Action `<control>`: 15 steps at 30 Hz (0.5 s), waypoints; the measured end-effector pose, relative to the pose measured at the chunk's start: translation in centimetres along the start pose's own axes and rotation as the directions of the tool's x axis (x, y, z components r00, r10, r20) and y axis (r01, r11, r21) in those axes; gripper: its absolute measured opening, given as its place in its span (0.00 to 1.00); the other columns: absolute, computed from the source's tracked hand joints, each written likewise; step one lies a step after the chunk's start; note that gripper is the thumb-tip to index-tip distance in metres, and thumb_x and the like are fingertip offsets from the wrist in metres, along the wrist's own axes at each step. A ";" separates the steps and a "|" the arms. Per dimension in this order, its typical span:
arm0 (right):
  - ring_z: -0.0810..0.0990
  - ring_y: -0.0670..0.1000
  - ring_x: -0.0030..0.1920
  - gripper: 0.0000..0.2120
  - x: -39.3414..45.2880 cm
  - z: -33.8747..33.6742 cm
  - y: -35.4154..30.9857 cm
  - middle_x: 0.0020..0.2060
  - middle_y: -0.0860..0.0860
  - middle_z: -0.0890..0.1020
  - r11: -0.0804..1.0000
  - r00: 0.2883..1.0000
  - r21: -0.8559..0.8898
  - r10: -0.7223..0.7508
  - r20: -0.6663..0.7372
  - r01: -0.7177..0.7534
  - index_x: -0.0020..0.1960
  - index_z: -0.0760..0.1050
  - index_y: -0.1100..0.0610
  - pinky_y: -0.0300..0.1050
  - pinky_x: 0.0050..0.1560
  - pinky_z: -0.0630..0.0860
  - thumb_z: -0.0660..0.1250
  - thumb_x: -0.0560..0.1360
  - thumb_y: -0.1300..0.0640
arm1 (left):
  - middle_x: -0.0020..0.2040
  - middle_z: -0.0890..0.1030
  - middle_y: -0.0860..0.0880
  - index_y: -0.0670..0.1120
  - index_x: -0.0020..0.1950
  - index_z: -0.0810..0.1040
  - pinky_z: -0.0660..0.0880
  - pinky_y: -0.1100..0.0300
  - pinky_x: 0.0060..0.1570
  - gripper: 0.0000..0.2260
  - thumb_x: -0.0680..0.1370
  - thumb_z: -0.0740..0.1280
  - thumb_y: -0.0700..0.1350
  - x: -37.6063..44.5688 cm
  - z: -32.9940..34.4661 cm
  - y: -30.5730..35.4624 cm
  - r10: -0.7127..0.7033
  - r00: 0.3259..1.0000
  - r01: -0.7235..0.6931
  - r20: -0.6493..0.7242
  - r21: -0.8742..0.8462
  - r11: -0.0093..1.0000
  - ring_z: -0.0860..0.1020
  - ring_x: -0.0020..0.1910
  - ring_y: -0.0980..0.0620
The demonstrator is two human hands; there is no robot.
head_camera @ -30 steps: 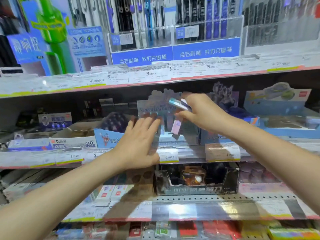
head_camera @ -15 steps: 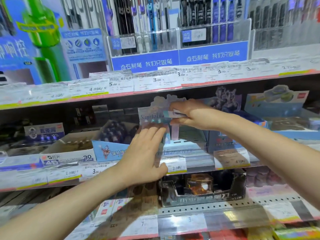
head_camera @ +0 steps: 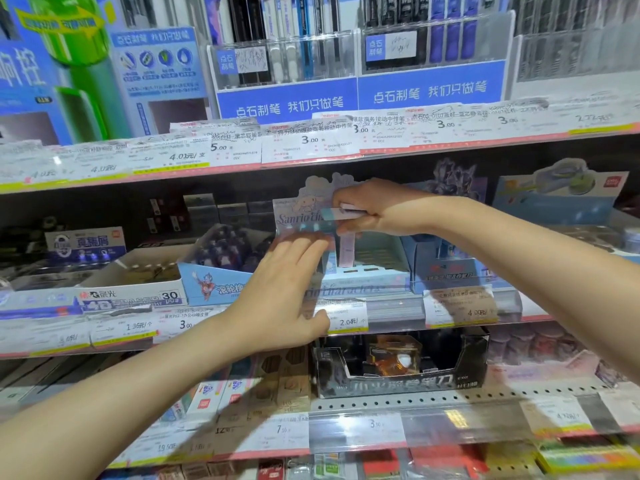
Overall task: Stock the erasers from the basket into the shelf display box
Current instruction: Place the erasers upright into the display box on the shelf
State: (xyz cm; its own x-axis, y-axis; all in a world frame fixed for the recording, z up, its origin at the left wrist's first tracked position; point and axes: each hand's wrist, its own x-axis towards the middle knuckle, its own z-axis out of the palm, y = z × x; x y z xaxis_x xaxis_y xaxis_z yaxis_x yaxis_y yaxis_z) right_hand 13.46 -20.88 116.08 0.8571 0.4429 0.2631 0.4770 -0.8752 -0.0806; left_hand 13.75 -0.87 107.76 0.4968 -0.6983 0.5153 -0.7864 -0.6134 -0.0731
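Mid-stocking: right hand (head_camera: 377,209) pinching erasers (head_camera: 341,213) over box (head_camera: 363,271). Left hand (head_camera: 287,292) flat, fingers straight, steadying box front. Next: lower erasers into far slots.

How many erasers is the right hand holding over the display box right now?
2: a blue eraser pinched in the right hand, and a lilac eraser hanging below it above the display box. More may be hidden.

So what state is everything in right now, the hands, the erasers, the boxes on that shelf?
Right hand: grip pinching flat pastel erasers above the box.
Left hand: fingers straight, resting against the box front.
Pale blue cartoon-printed cardboard display box: open, mostly unfilled, slots showing.
Upright lilac eraser: standing in the box.
White cardboard box marked 30: open.
Black cardboard display box: open-fronted, on the shelf below.
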 end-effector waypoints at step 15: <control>0.68 0.40 0.33 0.11 0.5 0.1 0.8 0.33 0.43 0.70 0.999 0.998 -0.006 -0.052 0.019 0.052 0.38 0.62 0.45 0.28 0.32 0.64 0.63 0.77 0.51 | 0.63 0.69 0.48 0.44 0.70 0.61 0.65 0.56 0.62 0.37 0.64 0.59 0.58 0.1 -0.8 0.4 -0.032 0.998 0.033 0.046 -0.021 0.999 0.66 0.60 0.49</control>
State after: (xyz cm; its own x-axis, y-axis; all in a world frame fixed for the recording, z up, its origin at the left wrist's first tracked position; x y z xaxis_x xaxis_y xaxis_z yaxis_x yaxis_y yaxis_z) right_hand 14.33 -21.29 116.02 0.8348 0.4913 0.2484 0.5197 -0.8522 -0.0611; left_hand 13.16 -0.92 108.48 0.5380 -0.6947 0.4774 -0.7772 -0.6281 -0.0382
